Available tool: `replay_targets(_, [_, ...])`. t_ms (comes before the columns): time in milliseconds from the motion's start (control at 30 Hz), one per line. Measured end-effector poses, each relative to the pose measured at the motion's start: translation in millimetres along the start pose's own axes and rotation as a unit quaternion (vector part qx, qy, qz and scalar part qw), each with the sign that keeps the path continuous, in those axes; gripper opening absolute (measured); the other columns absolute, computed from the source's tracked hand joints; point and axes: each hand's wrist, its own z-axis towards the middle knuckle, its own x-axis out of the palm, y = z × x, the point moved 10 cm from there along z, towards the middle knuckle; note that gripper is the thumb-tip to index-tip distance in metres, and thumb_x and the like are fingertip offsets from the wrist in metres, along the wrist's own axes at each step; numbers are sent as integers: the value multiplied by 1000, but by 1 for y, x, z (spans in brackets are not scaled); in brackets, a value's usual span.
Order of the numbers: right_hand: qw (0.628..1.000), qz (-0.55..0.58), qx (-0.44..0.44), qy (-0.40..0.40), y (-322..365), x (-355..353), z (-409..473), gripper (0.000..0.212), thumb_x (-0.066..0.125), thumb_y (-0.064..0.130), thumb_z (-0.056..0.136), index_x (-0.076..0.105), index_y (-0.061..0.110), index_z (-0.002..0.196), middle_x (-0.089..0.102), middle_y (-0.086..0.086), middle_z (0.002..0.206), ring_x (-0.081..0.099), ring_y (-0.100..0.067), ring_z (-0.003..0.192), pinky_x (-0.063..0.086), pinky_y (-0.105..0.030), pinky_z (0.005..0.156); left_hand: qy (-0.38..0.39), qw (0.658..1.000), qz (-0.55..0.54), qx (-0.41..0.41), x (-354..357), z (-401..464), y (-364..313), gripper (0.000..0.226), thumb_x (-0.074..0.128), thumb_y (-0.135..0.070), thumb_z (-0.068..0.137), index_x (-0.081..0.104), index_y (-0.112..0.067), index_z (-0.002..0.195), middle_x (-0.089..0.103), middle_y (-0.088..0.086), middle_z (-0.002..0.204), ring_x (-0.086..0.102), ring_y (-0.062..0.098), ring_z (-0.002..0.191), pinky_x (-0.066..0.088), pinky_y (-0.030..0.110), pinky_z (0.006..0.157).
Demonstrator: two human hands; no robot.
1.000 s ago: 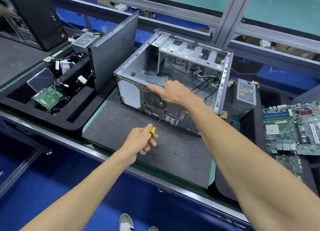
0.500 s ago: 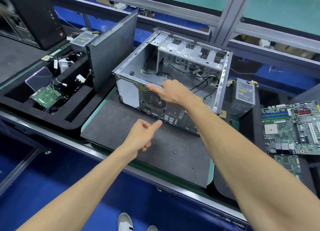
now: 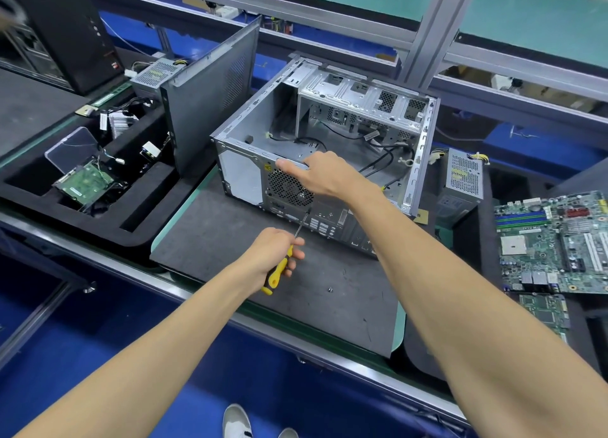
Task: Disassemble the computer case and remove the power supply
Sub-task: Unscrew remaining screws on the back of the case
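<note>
One computer case [image 3: 316,148] lies open on the grey mat [image 3: 230,240] at the table's centre. Half a second ago the left hand [image 3: 268,255] showed only a sliver of yellow; now its fingers curl round a yellow-handled screwdriver [image 3: 283,260], whose tip meets the case's rear panel below the fan grille [image 3: 289,187]. The right hand [image 3: 324,174] has stayed on the case's top edge, fingers fairly straight and pressing it. At three o'clock stands a power supply [image 3: 462,181]; at six o'clock lies a loose screw [image 3: 330,290].

Head camera looks forward and down (wide-angle), close over the workbench [image 3: 210,240].
</note>
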Motion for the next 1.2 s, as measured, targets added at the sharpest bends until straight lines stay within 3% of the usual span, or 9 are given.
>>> replay_targets(167, [1000, 12, 8, 0, -1, -1, 0, 75, 32, 81, 91, 36, 13, 60, 44, -4, 56, 44, -22, 54, 31, -35, 51, -87, 977, 163, 104, 2, 4, -33, 28, 59, -38, 95, 48, -15, 108, 64, 7, 77, 51, 21, 45, 42, 27, 41])
replay_targets(300, [1000, 12, 11, 0, -2, 0, -1, 75, 32, 81, 90, 39, 12, 62, 48, -5, 60, 45, -20, 56, 34, -35, 52, -145, 944, 253, 156, 3, 8, -52, 26, 64, -35, 93, 50, -15, 102, 62, 4, 87, 58, 35, 71, 57, 50, 75])
replay_targets(400, [1000, 10, 7, -2, -1, 0, -1, 75, 32, 81, 91, 37, 12, 61, 46, -5, 60, 43, -20, 55, 34, -35, 51, -157, 949, 217, 167, 4, 13, -58, 22, 66, -31, 90, 57, -13, 100, 69, 8, 93, 62, 39, 77, 57, 50, 76])
replay_targets(467, [1000, 12, 6, -5, 0, -1, -1, 74, 32, 81, 91, 35, 14, 60, 44, -4, 59, 41, -19, 55, 30, -35, 51, -160, 962, 155, 159, 2, 18, -58, 16, 69, -27, 88, 61, -14, 92, 71, 7, 84, 59, 32, 63, 55, 39, 56])
replay_targets(533, [1000, 12, 5, -6, 0, 0, -1, 74, 31, 82, 90, 35, 15, 60, 44, -3, 58, 41, -19, 54, 29, -35, 51, -162, 973, 96, 133, 0, 24, -50, 14, 70, -21, 88, 60, -13, 84, 68, 4, 68, 48, 20, 46, 38, 24, 37])
replay_targets(667, [1000, 6, -1, -11, 1, -1, -1, 74, 31, 81, 91, 41, 14, 61, 50, -5, 61, 47, -19, 57, 29, -34, 50, -78, 991, -99, 42, 13, 35, -33, 12, 63, -7, 95, 57, -6, 85, 64, 6, 59, 38, 11, 35, 33, 18, 34])
replay_targets(833, [1000, 11, -7, -16, 2, -3, -3, 73, 31, 81, 91, 38, 15, 60, 47, -3, 57, 44, -18, 53, 27, -34, 49, 69, 929, -347, -105, 42, 39, -13, 23, 47, -12, 105, 53, -7, 83, 58, 5, 67, 29, 3, 31, 22, 13, 28])
replay_targets(1033, [1000, 10, -4, -16, 2, -2, -2, 73, 32, 81, 91, 41, 15, 60, 49, -2, 58, 46, -16, 54, 28, -33, 49, 12, 982, -190, 2, 27, 43, -18, 20, 58, -16, 99, 58, -8, 80, 49, 1, 63, 24, 7, 40, 15, 19, 35])
replay_targets(1200, [1000, 2, -8, -19, 2, 0, 0, 74, 30, 81, 91, 42, 15, 60, 50, -3, 57, 47, -16, 55, 27, -33, 49, -38, 989, -141, 39, 17, 43, -22, 27, 52, -18, 102, 59, -8, 78, 37, -6, 52, 24, 6, 38, 16, 19, 34])
